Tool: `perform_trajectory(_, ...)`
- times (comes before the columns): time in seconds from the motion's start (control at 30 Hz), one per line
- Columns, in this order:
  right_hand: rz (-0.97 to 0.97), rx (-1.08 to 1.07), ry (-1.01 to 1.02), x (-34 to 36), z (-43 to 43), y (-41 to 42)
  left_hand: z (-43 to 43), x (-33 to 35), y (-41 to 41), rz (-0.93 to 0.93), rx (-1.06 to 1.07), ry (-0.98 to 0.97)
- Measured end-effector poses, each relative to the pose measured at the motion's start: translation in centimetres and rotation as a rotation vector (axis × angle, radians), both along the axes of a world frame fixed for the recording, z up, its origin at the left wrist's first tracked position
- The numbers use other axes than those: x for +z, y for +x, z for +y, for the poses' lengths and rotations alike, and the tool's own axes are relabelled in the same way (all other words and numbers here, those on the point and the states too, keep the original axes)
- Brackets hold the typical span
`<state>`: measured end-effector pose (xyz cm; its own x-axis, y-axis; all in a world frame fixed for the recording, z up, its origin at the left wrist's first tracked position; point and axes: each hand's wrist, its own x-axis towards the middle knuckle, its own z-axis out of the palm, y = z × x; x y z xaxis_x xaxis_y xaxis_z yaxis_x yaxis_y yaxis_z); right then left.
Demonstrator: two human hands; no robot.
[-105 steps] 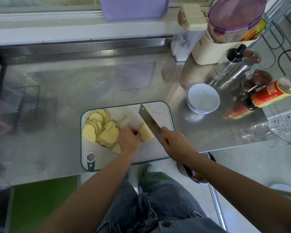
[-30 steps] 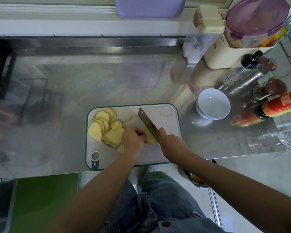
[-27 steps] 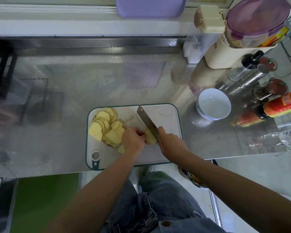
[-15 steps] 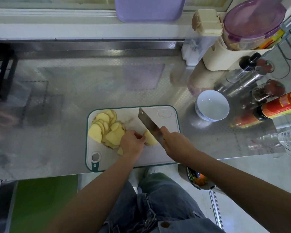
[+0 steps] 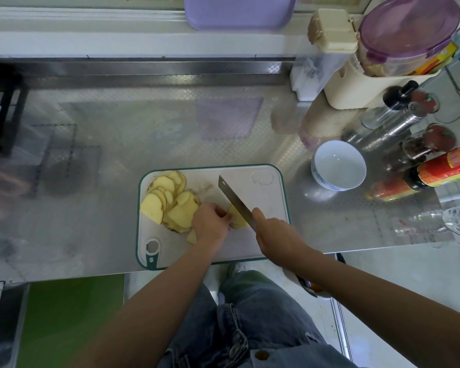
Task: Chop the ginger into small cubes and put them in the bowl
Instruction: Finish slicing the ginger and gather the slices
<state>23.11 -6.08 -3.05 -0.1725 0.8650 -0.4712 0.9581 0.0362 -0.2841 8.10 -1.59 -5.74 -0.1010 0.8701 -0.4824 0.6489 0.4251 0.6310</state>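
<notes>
**A:** From the head camera, where is the ginger?

**B:** On the green-edged cutting board point(image 5: 266, 197). A fan of pale yellow slices point(image 5: 170, 203) lies on its left half, and the uncut ginger chunk point(image 5: 237, 220) sits near the middle, just beside them

**A:** And the hands?

**B:** The left hand point(image 5: 210, 225) has its fingers curled over the chunk, pinching it down against the board. The right hand point(image 5: 274, 235) is wrapped round the handle of a cleaver point(image 5: 234, 200), whose blade lies against the chunk's right side, tip pointing away and to the left

**A:** How will the ginger handle?

**B:** I'd judge it firm, fibrous and light, with damp cut faces, so apt to slide. It is best held from above, fingertips tucked back from the edge. The thin slices look likely to skate unless stacked flat

**A:** What can't you see?

**B:** The handle is buried in the right fist. The left hand covers most of the chunk, so its size is unclear, and I cannot tell whether the edge has bitten in. The white bowl point(image 5: 339, 166) stands on the steel counter point(image 5: 144, 134) to the right of the board, apart from it, and seems to hold no ginger; there are no cubes yet
</notes>
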Motion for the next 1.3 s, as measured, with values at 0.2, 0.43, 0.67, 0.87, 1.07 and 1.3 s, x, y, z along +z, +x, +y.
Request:
perform_trajectory(0.2,0.002,0.013,0.051,0.9,0.2,1.0,0.1,0.2,-0.3,0.032,-0.05,0.025)
perform_trajectory(0.43,0.025,0.061,0.079,1.4,0.8,1.3,0.0,0.3,-0.3,0.009,-0.069,0.052)
perform_trajectory(0.67,-0.002,0.037,0.007,1.0,0.6,1.0,0.0,0.5,-0.3,-0.022,-0.071,0.056)
perform_trajectory(0.87,0.026,-0.015,0.007,0.0,0.1,0.1,0.0,0.6,-0.2,0.005,-0.082,0.059)
perform_trajectory(1.07,0.037,-0.053,0.005,-0.2,0.5,-0.5,0.1,0.7,-0.2,0.001,-0.064,0.045)
perform_trajectory(1.3,0.099,-0.069,0.048,0.7,0.7,0.2,0.0,0.4,-0.4,-0.007,-0.047,0.034)
